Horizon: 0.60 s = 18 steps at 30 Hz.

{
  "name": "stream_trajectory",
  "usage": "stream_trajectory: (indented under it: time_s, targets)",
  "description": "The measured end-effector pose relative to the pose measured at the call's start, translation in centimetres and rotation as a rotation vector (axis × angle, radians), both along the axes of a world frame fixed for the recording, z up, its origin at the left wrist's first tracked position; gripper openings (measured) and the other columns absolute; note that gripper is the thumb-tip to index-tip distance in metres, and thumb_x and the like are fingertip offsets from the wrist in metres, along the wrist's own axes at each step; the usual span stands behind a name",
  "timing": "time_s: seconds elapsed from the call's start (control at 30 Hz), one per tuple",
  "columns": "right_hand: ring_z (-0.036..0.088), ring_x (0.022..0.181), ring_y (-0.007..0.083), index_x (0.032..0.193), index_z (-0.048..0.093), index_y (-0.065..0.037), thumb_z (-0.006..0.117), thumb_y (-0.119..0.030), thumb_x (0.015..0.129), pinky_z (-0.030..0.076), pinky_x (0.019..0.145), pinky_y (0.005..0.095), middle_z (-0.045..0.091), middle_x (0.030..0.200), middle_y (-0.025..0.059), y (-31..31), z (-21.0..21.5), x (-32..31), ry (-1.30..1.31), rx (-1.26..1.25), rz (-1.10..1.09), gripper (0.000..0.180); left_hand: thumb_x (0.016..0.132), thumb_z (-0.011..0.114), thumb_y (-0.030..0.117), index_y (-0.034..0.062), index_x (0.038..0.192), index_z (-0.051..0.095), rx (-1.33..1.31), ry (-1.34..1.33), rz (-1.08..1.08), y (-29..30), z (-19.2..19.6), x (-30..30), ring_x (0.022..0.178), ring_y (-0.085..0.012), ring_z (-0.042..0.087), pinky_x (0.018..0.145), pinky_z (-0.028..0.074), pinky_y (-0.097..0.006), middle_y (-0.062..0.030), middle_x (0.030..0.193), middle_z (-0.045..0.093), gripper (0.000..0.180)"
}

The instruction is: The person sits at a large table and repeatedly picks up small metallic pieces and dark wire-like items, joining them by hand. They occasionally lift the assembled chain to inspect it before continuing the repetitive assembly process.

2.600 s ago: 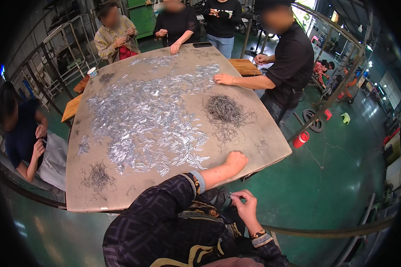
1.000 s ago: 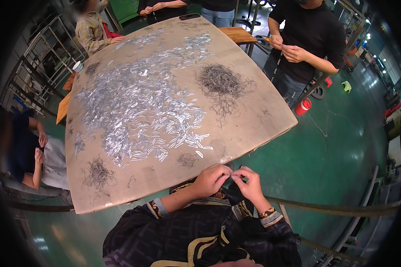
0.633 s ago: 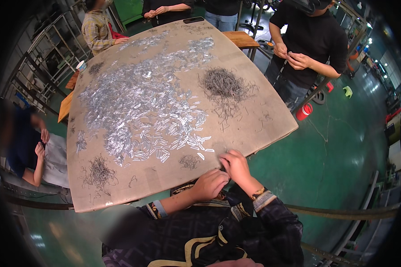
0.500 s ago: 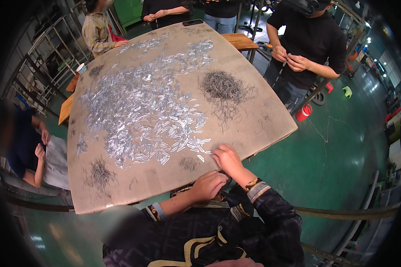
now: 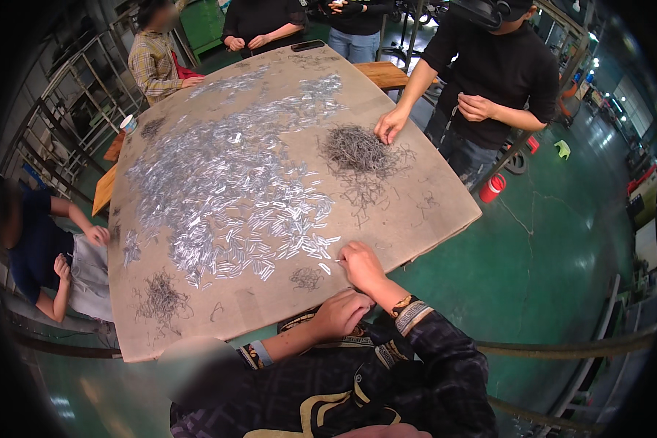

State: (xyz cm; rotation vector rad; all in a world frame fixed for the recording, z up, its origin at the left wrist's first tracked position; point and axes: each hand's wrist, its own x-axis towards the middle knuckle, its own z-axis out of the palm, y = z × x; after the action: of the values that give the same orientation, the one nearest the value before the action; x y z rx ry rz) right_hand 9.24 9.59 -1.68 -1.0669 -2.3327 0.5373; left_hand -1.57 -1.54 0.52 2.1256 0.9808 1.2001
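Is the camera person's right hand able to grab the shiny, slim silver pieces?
Probably yes: the bare right hand is over the flat brown table, fingertips close to the nearest shiny, slim silver pieces, and nothing seems to stand between.

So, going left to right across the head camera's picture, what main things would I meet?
Grey cloth → spread of silvery pieces → wearer's right hand → red container → small green stool-like thing.

The right hand (image 5: 359, 264) has been moved from beside the left hand (image 5: 343, 314) to the near right edge of the silvery pieces (image 5: 237, 197); a co-worker's hand (image 5: 393, 125) has been lowered to the wire heap (image 5: 354, 150) right of those pieces.
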Motion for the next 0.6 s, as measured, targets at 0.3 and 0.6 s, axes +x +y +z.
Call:
stream_trajectory:
  time_s: [0.3, 0.6]
  targets:
    - [0.059, 0.064, 0.0099, 0.093, 0.07, 0.004, 0.073, -0.006, 0.082, 0.049, 0.059, 0.0252, 0.068, 0.075, 0.0058, -3.4, 2.9, 6.6, 0.642, -0.798, -0.314, 0.016, 0.084, 0.061, -0.003, 0.0007, 0.095, 0.057, -0.118, -0.052, 0.063, 0.4, 0.5, 1.0, 0.085, -0.0312, 0.068, 0.076, 0.053, -0.037, -0.0146, 0.092, 0.068, 0.012]
    - [0.063, 0.068, 0.0086, 0.094, 0.072, 0.005, 0.071, -0.004, 0.082, 0.05, 0.06, 0.0219, 0.07, 0.079, 0.0072, -7.4, 6.5, 8.3, 0.683, -0.75, -0.367, 0.015, 0.086, 0.061, -0.003, -0.0009, 0.094, 0.055, -0.194, -0.095, 0.086, 1.0, 0.8, 2.1, 0.077, -0.0261, 0.067, 0.069, 0.052, -0.033, -0.0142, 0.086, 0.065, 0.009]
